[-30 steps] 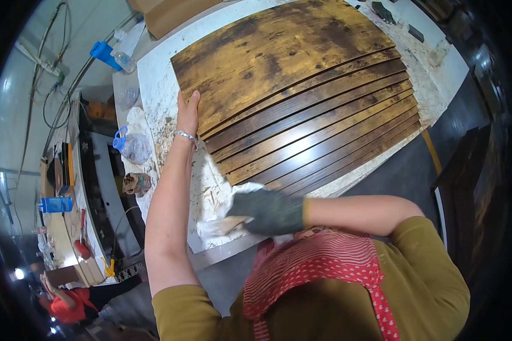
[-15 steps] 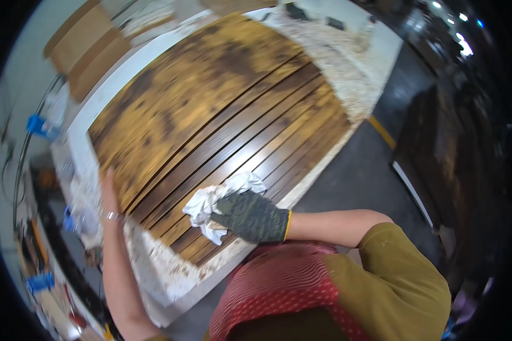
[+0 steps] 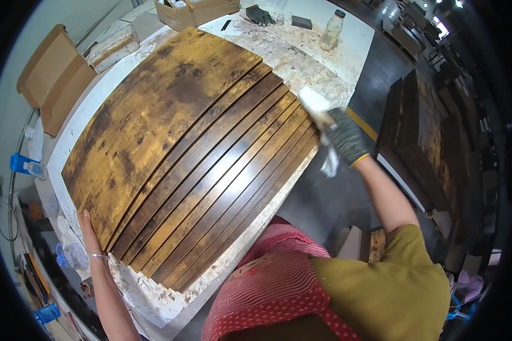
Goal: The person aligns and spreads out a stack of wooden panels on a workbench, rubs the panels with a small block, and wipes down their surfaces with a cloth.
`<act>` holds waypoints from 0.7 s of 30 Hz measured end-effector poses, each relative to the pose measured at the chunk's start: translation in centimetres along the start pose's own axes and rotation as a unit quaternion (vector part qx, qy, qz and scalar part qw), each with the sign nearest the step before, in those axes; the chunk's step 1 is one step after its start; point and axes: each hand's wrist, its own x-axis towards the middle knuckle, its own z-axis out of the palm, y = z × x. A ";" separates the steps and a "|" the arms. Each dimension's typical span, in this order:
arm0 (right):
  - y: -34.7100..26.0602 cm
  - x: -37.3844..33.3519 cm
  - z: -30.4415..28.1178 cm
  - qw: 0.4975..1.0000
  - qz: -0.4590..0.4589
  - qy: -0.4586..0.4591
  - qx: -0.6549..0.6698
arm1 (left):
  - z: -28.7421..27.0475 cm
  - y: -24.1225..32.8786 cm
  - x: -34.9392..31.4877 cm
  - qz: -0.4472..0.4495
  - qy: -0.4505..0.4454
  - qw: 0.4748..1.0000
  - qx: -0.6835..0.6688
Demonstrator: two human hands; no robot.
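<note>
So the right hand point(image 3: 344, 136) moved from lower centre to mid-right, clutching a white rag point(image 3: 314, 102) beside the mid-frame board stack point(image 3: 170, 125), grey floor point(image 3: 316, 196) past that edge; left hand point(image 3: 90, 234) touches its lower-left end, can't tell if gripping

And up at the far end of the white worktable point(image 3: 355, 45), a dark glove point(image 3: 260, 15) lies flat; just beside it comes a small clear jar point(image 3: 280, 20), then a dark block point(image 3: 301, 23), then a clear bottle point(image 3: 331, 33) with a dark cap; over to the left, an open cardboard box point(image 3: 60, 79) shows its brown inside, a pale wrapped block point(image 3: 114, 48) near it; down the left side, a clear jug point(image 3: 75, 256) with a blue handle; and right, a yellow stripe point(image 3: 363, 124) crosses the grey floor point(image 3: 341, 196)!
</note>
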 end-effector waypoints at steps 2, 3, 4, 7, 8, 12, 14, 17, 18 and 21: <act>-4.2 -2.7 3.8 0.913 -0.202 -0.020 -0.353 | -0.2 -0.6 0.9 0.013 -0.007 1.000 -0.002; -4.7 -4.4 5.1 0.904 -0.242 -0.008 -0.352 | 0.0 -0.8 1.2 0.019 -0.016 0.999 -0.021; -5.0 -6.3 6.2 0.893 -0.281 0.003 -0.351 | 0.2 -0.9 1.2 0.025 -0.025 0.999 -0.040; -12.0 -10.3 7.6 0.931 -0.243 -0.205 -0.178 | 0.1 0.1 0.0 0.008 -0.007 0.999 -0.048; -15.8 -10.2 5.7 0.897 -0.255 -0.305 -0.191 | -0.4 -0.5 0.2 0.006 -0.001 0.999 -0.048; -6.2 -8.6 6.4 0.971 -0.190 -0.100 -0.101 | 0.1 -0.7 0.8 0.041 -0.060 0.994 -0.085; -10.3 -8.9 5.5 0.968 -0.129 -0.107 -0.186 | 0.6 0.3 0.1 0.055 -0.035 0.995 -0.077; -14.3 -13.1 8.6 0.926 -0.317 -0.134 -0.157 | 1.0 0.2 0.4 0.053 -0.015 0.996 -0.066; -17.4 -14.3 9.5 0.887 -0.341 -0.239 -0.199 | 1.0 -0.2 0.4 0.053 -0.009 0.997 -0.061; -25.9 -19.0 12.5 0.872 -0.420 -0.244 -0.055 | 0.8 -0.8 0.7 0.061 0.017 0.998 -0.025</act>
